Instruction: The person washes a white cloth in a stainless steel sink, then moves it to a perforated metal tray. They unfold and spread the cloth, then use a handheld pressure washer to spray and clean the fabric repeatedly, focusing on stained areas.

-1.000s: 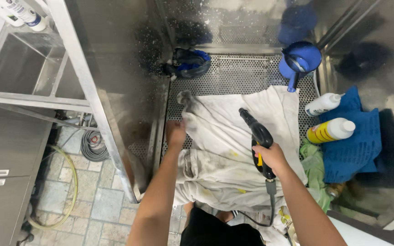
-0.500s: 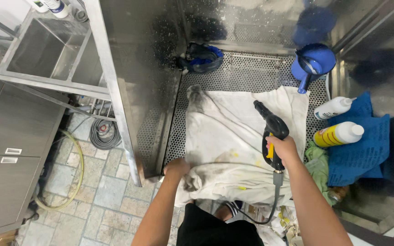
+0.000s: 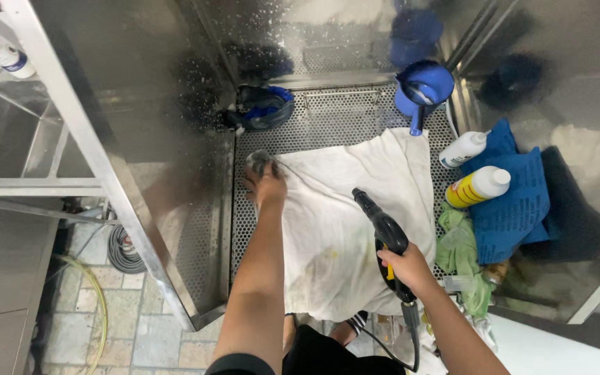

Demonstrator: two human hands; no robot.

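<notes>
Left hand point(image 3: 267, 186) has moved up, now gripping cloth point(image 3: 355, 222) corner; right hand point(image 3: 405, 267) clenched around spray gun point(image 3: 382, 232) beside it.

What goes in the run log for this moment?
left hand: grips white cloth corner | right hand: holds black spray gun over cloth

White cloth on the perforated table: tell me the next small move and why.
Probably swing the black spray gun in the right hand down toward the yellowish stains on the white cloth. Its nozzle points over clean fabric, while the left hand already pins the far corner flat.
</notes>
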